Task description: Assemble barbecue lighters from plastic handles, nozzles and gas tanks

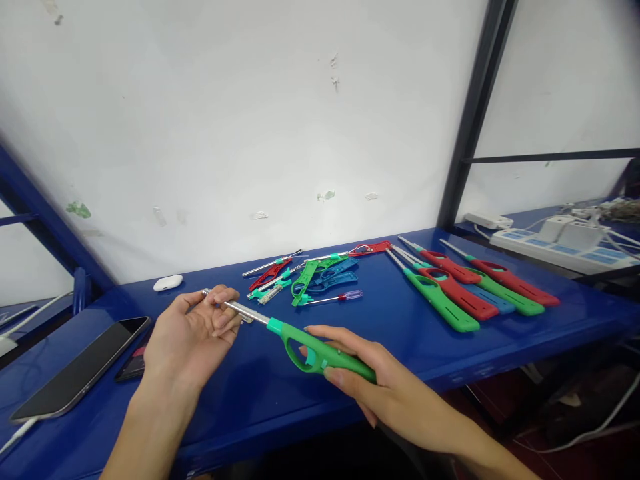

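Note:
A long-necked green gas lighter [325, 353] is held above the front of the blue table, its metal tube pointing up to the left. Wrapped round its handle is my right hand [365, 373], thumb near the turquoise trigger guard area. My left hand [195, 333], palm up, has its thumb and fingers closed about the tip end of the tube. Beyond lie taken-apart lighter pieces: green casing halves [305, 280], blue casing halves [335, 275], a red casing [270, 272] and metal tubes. A screwdriver [350, 296] with a purple clear handle lies in front of them.
Several whole lighters [465, 287] in red, green and blue lie in a row on the right. At the left are a phone [85, 367] with a cable, a dark card-like object [133, 363] and a white earphone case [168, 283]. Power strips [560, 247] sit behind the frame post.

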The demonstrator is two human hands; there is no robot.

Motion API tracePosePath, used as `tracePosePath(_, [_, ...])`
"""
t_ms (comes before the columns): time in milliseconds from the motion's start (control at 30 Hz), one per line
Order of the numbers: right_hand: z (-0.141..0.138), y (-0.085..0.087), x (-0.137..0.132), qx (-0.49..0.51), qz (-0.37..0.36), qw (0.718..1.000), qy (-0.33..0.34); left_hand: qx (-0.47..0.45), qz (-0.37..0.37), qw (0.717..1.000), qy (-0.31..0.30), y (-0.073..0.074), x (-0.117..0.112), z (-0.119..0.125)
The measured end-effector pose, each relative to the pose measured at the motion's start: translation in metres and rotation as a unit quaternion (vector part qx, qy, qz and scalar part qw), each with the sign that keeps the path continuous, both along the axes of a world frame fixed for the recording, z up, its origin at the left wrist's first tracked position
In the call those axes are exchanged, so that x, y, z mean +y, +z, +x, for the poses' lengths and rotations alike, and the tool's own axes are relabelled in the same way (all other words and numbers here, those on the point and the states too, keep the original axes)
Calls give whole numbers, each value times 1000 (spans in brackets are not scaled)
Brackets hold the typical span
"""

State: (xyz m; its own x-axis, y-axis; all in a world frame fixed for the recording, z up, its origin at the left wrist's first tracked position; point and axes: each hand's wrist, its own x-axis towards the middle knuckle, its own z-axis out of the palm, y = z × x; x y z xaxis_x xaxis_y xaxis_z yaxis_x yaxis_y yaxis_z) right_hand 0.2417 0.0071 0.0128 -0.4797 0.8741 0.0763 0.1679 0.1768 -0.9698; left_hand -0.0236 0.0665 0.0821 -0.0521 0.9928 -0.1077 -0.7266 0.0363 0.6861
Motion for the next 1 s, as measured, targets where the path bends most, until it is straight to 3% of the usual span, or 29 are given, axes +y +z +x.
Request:
tracePosePath(400, [-3,1,0,18,-9,1000,-6,-30,-20,999,-10,2,-1,5])
tracePosePath(533, [2,2,4,82,-57,995,24,-47,-27,999,0,2,-2,8])
tracePosePath(633, [7,3,11,193,-126,970,79,-59,-32,998,8,3,-4,10])
tracePosePath(767, [12,2,20,302,-204,913,182,-71,-37,997,11,2,-4,15])
tracePosePath(1000, [13,3,17,369,-277,872,163,-75,-33,997,-10,-2,-1,17])
